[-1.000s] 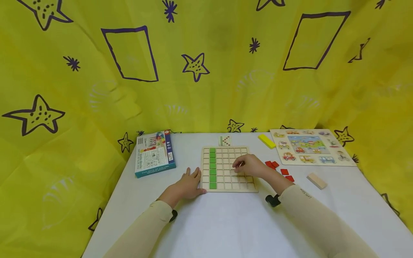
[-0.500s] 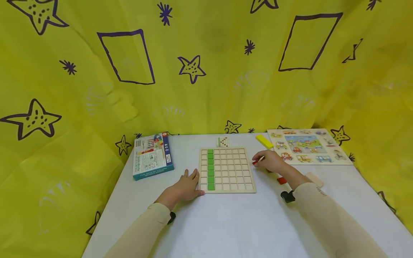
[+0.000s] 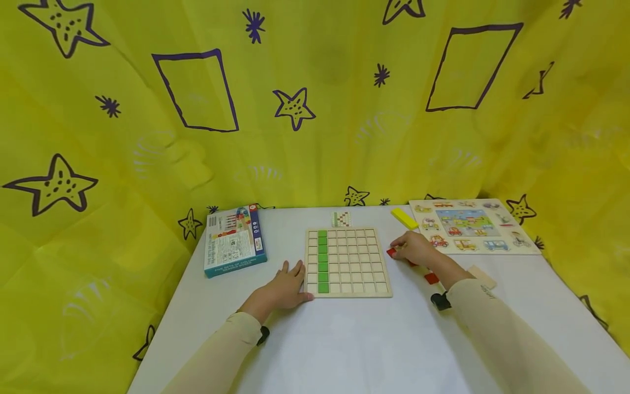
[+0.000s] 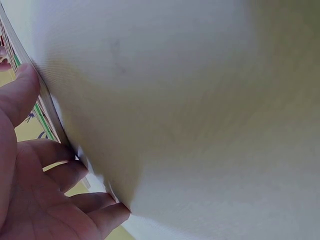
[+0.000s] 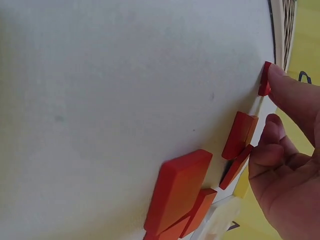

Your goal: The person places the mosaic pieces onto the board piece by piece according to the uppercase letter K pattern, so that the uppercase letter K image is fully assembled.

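Pale wooden, the square grid board point(image 3: 349, 264) touched the left hand point(image 3: 284, 288), fingers apart. The right hand point(image 3: 415, 249) had moved off it and seemed to pinch a flat red square tile point(image 3: 391, 252) just outside, so no red was in yet.

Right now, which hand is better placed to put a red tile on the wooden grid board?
Probably the right hand: it pinches a red tile just right of the wooden grid board, near the other red tiles. The left hand rests against the board's left edge.
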The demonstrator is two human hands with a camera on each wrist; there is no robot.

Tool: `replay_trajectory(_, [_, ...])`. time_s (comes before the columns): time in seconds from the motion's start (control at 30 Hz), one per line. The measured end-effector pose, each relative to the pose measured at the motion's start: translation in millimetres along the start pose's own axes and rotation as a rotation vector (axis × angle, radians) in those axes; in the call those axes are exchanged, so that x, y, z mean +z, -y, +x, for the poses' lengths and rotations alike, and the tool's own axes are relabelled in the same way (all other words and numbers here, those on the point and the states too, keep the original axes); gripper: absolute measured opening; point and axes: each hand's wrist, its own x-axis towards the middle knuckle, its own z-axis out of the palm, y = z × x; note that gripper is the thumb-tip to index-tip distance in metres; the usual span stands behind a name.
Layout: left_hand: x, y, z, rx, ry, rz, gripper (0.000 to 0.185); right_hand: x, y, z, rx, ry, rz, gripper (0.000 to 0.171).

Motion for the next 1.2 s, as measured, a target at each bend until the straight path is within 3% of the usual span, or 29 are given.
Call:
replay_trajectory(0.6, [-0.1,0.1,0.7,-0.003,0.002,0.005,0.091,3.2,3.8,0.3,-0.086,-0.041,-0.032,0.012])
replay_trajectory(0.87, [-0.7,1.6,0.4,-0.004,0.007,0.009,0.09,-2.1,21.2,7.5,-0.042,-0.057,0.068,0.014])
replay_trajectory(1.2, [0.6,1.0,0.4,0.001,0.008,0.006,0.09,17.5,60.7,25.1,-0.123,-0.016,0.186,0.014])
